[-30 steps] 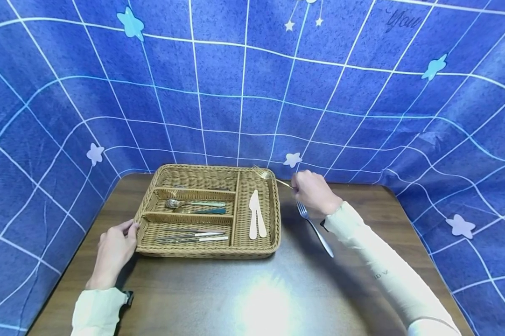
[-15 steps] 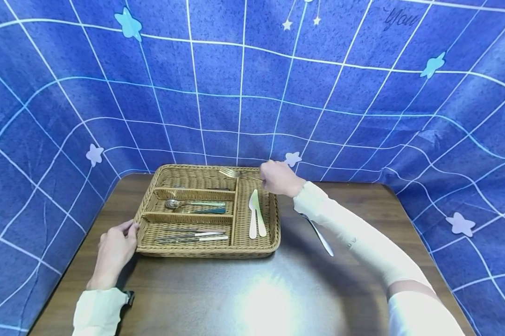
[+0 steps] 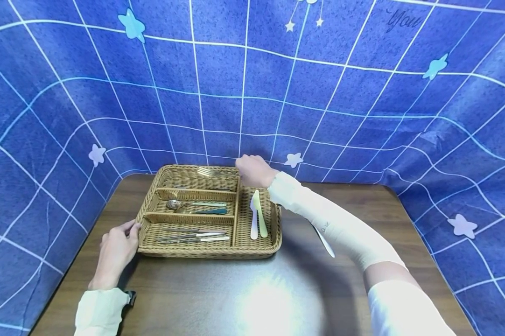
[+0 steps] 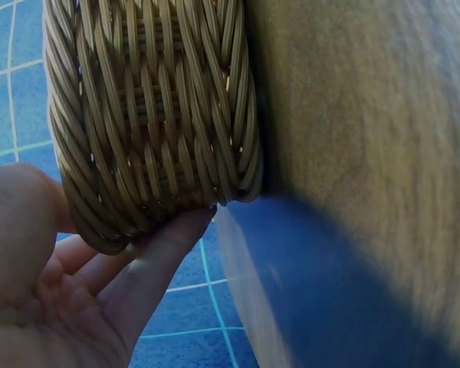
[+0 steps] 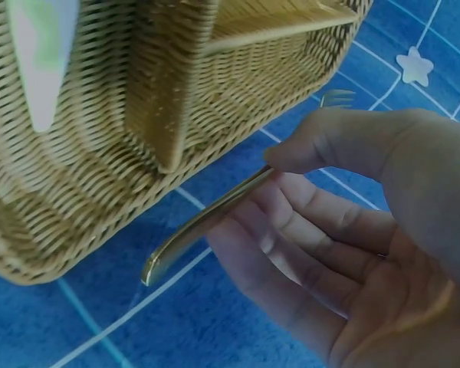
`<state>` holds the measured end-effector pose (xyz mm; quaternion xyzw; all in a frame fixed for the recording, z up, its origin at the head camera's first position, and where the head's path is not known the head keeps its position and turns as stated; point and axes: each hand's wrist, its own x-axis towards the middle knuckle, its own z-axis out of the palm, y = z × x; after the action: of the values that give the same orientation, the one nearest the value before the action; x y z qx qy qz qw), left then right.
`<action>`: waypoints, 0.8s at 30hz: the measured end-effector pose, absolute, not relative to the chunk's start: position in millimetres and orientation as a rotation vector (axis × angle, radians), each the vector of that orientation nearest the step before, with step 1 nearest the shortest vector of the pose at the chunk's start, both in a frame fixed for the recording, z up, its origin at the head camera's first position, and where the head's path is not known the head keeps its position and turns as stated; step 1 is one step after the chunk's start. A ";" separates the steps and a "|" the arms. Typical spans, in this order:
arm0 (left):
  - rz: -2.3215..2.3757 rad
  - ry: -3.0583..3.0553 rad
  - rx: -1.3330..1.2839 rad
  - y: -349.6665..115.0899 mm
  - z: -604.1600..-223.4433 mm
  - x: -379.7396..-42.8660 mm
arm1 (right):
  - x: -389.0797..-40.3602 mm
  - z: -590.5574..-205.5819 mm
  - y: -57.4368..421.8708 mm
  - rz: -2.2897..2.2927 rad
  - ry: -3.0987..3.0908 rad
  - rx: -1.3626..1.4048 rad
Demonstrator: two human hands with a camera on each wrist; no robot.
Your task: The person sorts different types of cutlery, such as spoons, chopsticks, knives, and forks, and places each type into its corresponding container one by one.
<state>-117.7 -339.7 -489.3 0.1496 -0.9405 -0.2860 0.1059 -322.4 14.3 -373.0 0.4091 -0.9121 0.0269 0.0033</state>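
Note:
My right hand [image 3: 256, 171] pinches a gold fork [image 5: 207, 222] between thumb and fingers. Its tines reach left over the back left compartment of a woven cutlery basket [image 3: 206, 255]. In the right wrist view the handle end shows below the fingers, outside the rim. At the basket's left front, my left hand [image 3: 118, 245] grips the corner; the left wrist view has fingers [image 4: 157, 268] against the woven wall. Two pale table knives, one lavender [image 3: 254, 221] and one green [image 3: 260, 217], lie in the right compartment.
Spoons [image 3: 173, 204] lie in the middle left compartment, chopsticks [image 3: 193, 236] in the front one. A silver fork's handle [image 3: 327, 245] shows on the wooden table [image 3: 202, 298], its tines hidden behind my right arm. A blue curtain [image 3: 219, 107] surrounds the table's back and sides.
My right hand has moved left with the gold fork, from beyond the basket's right edge to above its back rim near the divider. The left hand stays at the corner.

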 end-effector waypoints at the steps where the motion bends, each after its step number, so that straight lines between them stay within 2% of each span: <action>1: -0.841 -2.771 0.441 -339.8 -489.4 -117.6 | -322.5 -372.9 10.8 0.088 -2.866 1.281; 12: -0.845 -2.773 0.456 -340.2 -490.5 -118.2 | -328.9 -373.0 -31.6 0.018 -2.885 1.288; 24: -0.848 -2.755 0.438 -339.5 -491.8 -117.0 | -352.0 -395.5 -81.7 -0.067 -2.910 1.282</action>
<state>-117.0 -339.5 -491.8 0.1492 -0.9388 -0.2891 0.1129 -352.0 -81.7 -395.5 0.4030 -0.9148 -0.0212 -0.0193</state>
